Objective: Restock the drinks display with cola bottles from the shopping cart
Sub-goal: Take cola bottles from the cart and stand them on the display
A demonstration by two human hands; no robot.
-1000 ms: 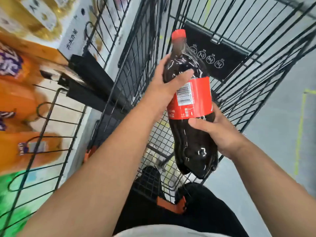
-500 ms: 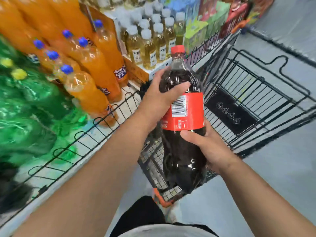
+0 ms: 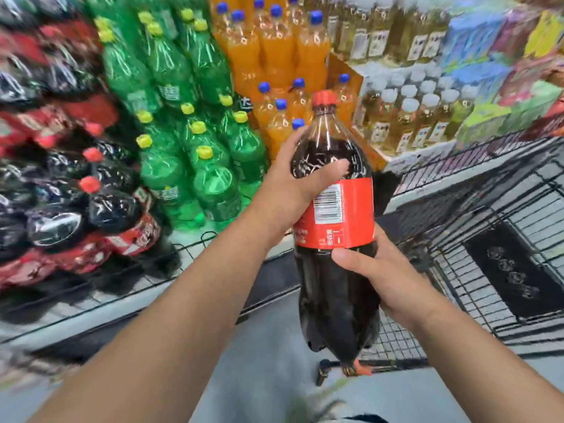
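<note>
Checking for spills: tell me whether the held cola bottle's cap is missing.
No, a red cap sits firmly on the neck of the cola bottle.

The cola bottle was a near-black brown, with a red cap and a red label bearing a white barcode panel striped in black. Stacked cola bottles were dark, with red caps and red-and-white labels. The green bottles had yellow caps. The orange bottles had blue caps. The pale golden bottles had white caps and white labels. Blurred cartons showed blue, yellow, green and pink. The shopping cart was a black wire grid holding a black panel with pale round symbols. The floor was grey.
</note>
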